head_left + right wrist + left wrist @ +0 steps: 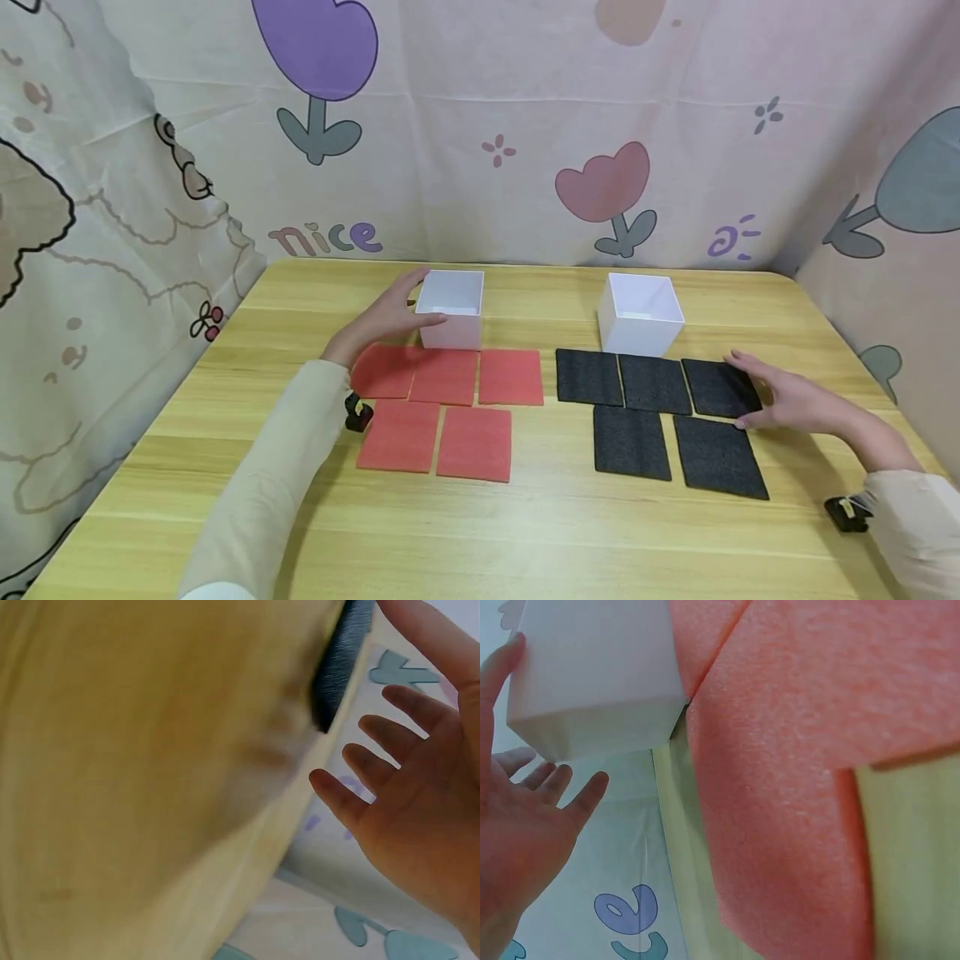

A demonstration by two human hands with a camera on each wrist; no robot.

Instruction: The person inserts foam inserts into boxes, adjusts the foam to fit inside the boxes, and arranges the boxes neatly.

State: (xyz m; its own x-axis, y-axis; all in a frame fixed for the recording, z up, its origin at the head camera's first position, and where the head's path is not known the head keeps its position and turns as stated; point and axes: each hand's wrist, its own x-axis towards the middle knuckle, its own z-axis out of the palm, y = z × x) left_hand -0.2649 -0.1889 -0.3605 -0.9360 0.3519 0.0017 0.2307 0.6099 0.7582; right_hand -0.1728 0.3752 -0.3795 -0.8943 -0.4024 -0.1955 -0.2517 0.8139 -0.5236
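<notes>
Beside the left white box [450,332] is my left hand [384,315], its thumb across the box's front and its fingers toward the far left side. In the left wrist view those fingers look spread and extended; firm contact with the box is hard to judge. Several red square pads [474,444] lie flat in two rows in front of that box. On the right, several black square pads [632,442] lie in two rows. My right hand [802,404] is spread at the right edge of the upper right black pad [716,387], holding nothing.
A second white box [641,329], open at the top, stands behind the black pads. All lies on a wooden table [540,542]. A patterned cloth [465,192] hangs along the table's back and sides.
</notes>
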